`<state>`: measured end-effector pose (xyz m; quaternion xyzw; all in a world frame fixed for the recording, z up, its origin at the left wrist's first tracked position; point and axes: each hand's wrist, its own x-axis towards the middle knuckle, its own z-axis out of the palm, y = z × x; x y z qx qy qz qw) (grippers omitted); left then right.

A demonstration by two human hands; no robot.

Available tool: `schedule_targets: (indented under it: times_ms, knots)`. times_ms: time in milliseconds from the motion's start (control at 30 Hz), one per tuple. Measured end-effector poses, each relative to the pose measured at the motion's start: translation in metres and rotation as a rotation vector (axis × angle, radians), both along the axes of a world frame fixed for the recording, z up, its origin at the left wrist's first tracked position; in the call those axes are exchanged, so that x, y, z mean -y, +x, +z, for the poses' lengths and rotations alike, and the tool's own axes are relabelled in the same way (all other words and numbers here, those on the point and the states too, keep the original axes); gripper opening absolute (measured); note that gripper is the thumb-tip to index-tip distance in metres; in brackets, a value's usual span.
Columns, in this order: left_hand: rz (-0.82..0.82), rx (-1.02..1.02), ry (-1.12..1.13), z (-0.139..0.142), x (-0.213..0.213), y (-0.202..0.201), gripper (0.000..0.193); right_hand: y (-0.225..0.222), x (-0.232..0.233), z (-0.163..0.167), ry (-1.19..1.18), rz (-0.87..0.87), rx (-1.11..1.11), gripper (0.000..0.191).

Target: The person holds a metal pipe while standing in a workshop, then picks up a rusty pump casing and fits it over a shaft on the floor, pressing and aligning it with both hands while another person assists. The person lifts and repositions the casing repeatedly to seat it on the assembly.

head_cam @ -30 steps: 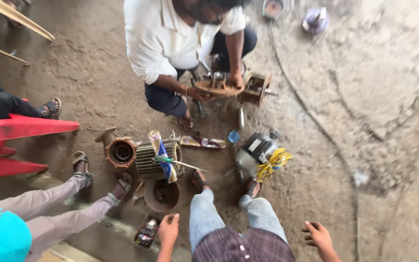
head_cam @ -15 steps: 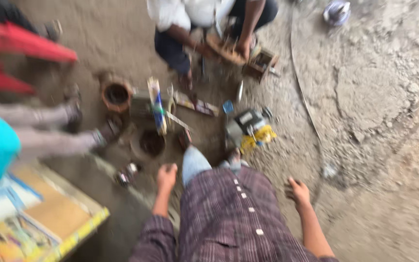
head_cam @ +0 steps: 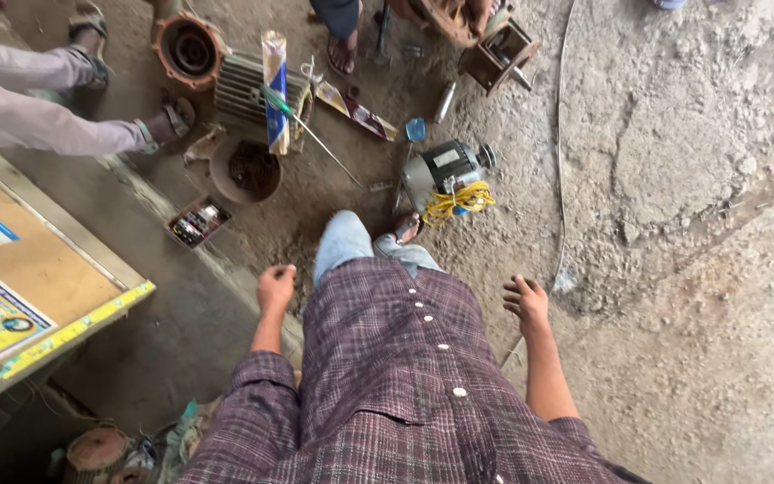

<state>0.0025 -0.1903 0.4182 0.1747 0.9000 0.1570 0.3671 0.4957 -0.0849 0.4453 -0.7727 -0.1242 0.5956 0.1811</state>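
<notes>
Both hands hung free: the left hand [head_cam: 276, 289] loosely curled, the right hand [head_cam: 526, 300] slack with fingers spread, neither holding anything. The small electric motor [head_cam: 443, 168] with its yellow wire coil [head_cam: 457, 201] lay on the dirt floor [head_cam: 692, 269] ahead, between them, nearer the right hand, shaft pointing up-right

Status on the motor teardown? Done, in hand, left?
Done: ribbed motor body lies opened beside its round end cover and a bowl of parts.
In hand: nothing; left hand and right hand hang empty.
Left: grey motor with yellow wires looks intact, untouched.
</notes>
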Motion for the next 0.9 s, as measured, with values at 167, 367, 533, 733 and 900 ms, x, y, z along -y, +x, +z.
schedule_targets:
  times_ms: [167, 367, 533, 733, 900]
  knots:
    - [0.005, 0.044, 0.057, 0.007, -0.014, -0.008, 0.032, -0.020, 0.015, 0.018, 0.002, 0.016, 0.045, 0.040]
    - [0.220, 0.393, 0.209, 0.015, -0.035, -0.015, 0.024, -0.044, 0.049, 0.038, 0.031, 0.014, 0.073, 0.040]
    - [0.181, 0.474, 0.247, 0.012, -0.024, -0.022, 0.027, -0.058, 0.087, 0.041, 0.010, 0.023, 0.114, 0.039]
    - [0.159, 0.531, 0.082, -0.005, 0.024, -0.033, 0.026, -0.053, 0.154, 0.029, -0.001, -0.001, 0.141, 0.040]
    - [0.189, 0.527, 0.020, -0.013, 0.057, -0.038, 0.024, -0.036, 0.216, 0.013, -0.068, -0.042, 0.134, 0.041]
